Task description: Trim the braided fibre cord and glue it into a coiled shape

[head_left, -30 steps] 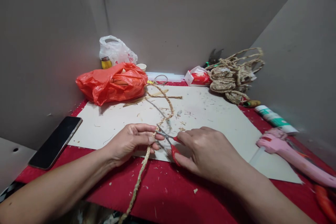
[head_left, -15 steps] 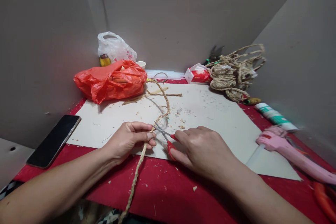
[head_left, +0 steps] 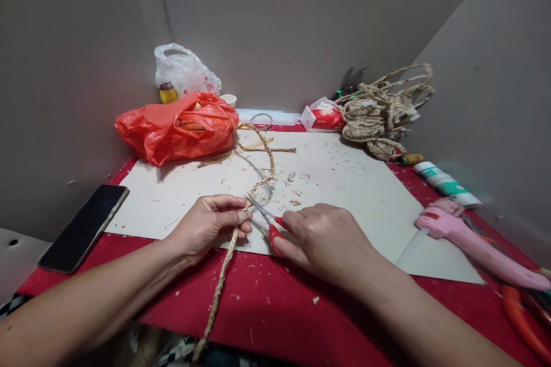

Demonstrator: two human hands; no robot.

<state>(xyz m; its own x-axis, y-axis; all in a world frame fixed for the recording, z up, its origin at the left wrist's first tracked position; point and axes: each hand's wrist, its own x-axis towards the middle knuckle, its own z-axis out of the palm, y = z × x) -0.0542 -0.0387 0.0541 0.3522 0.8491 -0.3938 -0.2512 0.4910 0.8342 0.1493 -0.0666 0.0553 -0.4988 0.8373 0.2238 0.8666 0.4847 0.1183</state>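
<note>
The left hand (head_left: 206, 226) pinches the rope (head_left: 224, 275) between thumb and fingertips, right at the near edge of the white board (head_left: 344, 183). From that pinch the rope trails down over the red desk (head_left: 279, 309) and off its front edge. The other way it curls up across the board toward the red bag (head_left: 178, 129). The right hand (head_left: 327, 238) is curled around the red handles of the scissors (head_left: 264, 218), with the blades pointing left.

A second ago the blade tips sat level with the left fingertips. Now they have slid further left and reach the rope just above the pinch (whether the blades are parted I cannot make out). Both hands have drifted a little leftward together. The phone (head_left: 84, 228) and the pink glue gun (head_left: 469, 241) lie where they were.
</note>
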